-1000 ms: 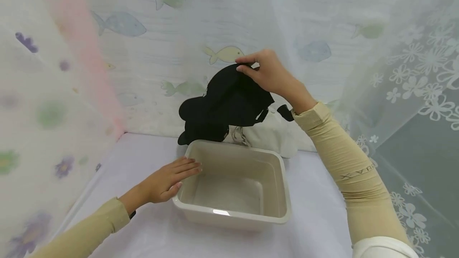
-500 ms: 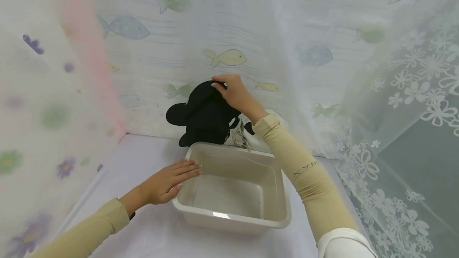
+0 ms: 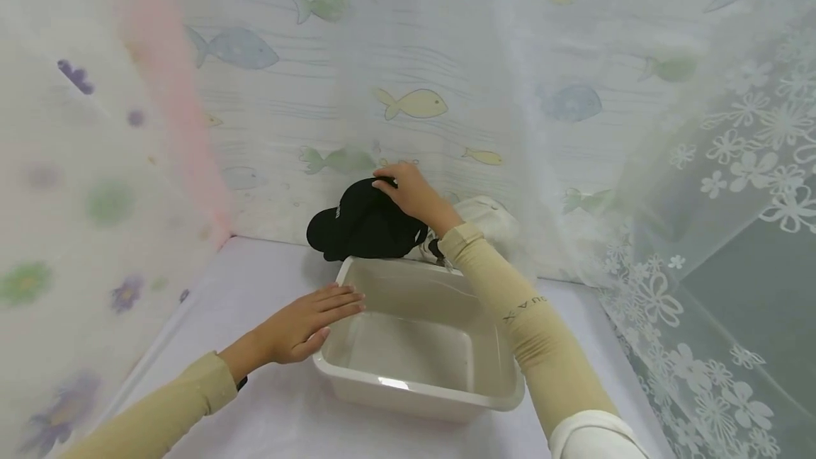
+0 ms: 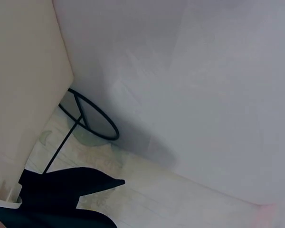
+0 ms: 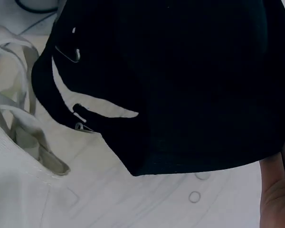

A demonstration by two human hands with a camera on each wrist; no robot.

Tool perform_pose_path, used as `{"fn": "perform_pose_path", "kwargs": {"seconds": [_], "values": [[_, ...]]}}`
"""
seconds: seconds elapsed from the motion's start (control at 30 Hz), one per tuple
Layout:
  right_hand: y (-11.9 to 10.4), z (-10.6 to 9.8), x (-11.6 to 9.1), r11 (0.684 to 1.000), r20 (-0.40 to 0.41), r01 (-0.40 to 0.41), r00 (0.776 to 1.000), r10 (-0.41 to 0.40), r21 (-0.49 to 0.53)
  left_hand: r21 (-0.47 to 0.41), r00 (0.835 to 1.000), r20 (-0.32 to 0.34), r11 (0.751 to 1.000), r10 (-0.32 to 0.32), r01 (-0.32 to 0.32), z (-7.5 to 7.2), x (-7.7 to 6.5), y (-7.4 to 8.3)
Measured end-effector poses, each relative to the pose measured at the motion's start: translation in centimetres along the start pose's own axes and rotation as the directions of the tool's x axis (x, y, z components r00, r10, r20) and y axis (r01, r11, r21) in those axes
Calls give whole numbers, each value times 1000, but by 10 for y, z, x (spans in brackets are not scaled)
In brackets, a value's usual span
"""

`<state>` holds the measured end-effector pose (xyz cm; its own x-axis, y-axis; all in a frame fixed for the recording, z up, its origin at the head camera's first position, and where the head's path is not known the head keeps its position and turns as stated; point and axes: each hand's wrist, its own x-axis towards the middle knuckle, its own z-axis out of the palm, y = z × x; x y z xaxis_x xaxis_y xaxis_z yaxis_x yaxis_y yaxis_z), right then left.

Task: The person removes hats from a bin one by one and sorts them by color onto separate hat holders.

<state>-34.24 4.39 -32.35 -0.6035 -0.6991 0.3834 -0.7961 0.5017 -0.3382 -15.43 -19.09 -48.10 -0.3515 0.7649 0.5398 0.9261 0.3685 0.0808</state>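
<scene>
My right hand (image 3: 417,197) pinches the top of a black baseball cap (image 3: 370,214) behind the tub. Its brim points left, with small light lettering on the front. The brim of a second black cap (image 3: 334,256) peeks out just beneath it. In the right wrist view the held cap (image 5: 204,95) shows its rear opening and strap buckle. A black wire stand (image 4: 64,146) with a ring base runs up to the lower cap in the left wrist view. My left hand (image 3: 306,324), fingers straight, rests on the left rim of a beige plastic tub (image 3: 414,388).
A white cloth item (image 3: 491,222) with straps (image 5: 26,116) sits right of the caps. Behind them hangs a fish-print curtain (image 3: 414,34). Sheer flowered netting (image 3: 733,161) closes off the right side. A white cloth (image 3: 268,416) covers the table around the tub.
My right hand has brought the cap left and down from above, onto the second cap, which it now mostly covers. My left hand stays at the tub's rim.
</scene>
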Motion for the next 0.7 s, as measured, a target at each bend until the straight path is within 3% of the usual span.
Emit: {"fn": "perform_pose_path", "kwargs": {"seconds": [0.13,0.4,0.7], "values": [[0,2,0,999,16,-37,999,37,-7,11,1000,-1,1000,8,-8,0,0,-1],[0,3,-2,996,185,-90,978,93,-26,19,1000,-7,1000,14,-14,1,-1,-2],[0,8,6,996,206,-90,974,93,-23,7,1000,4,1000,9,-9,-1,-1,-2]]}}
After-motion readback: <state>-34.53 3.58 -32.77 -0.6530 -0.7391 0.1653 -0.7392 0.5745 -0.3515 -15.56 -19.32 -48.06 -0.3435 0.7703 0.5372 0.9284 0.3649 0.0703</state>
